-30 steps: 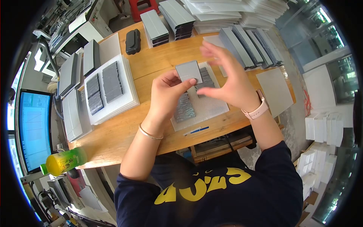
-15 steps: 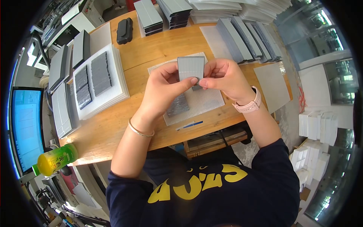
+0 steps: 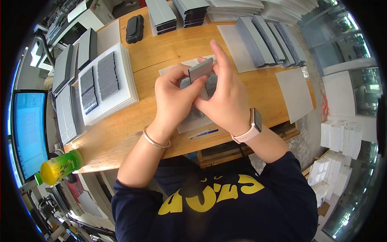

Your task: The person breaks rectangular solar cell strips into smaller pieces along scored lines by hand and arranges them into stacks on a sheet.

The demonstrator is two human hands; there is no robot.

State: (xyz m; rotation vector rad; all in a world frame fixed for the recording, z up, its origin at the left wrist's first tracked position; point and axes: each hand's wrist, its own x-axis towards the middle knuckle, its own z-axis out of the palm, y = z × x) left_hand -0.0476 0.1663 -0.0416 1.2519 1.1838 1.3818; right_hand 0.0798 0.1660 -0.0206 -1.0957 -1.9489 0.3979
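Note:
My left hand [image 3: 176, 94] pinches a small flat grey rectangular stack [image 3: 200, 71] between thumb and fingers, tilted so that a narrow side faces up. Close beside it, my right hand [image 3: 226, 97] has its index finger stretched upward and its thumb reaching toward the left hand. Some right fingertips are partly hidden behind the stack, and I cannot tell whether they touch it. Below both hands lies a white ribbed sheet [image 3: 184, 128] bearing dark grey pieces [image 3: 195, 112], largely covered by the hands.
Blue-and-white pens [image 3: 203, 134] lie near the table's front edge. Leftward, dark grey strips [image 3: 108, 76] rest on stacked white sheets [image 3: 128, 99]. A black case [image 3: 134, 29], grey stacks [image 3: 252, 42] and a green-capped bottle [image 3: 60, 167] stand around the wooden table [image 3: 151, 52].
The grey stack has turned from its broad face showing to a narrow side. My right hand has loosened its pinch, raised its index finger and rotated at the wrist.

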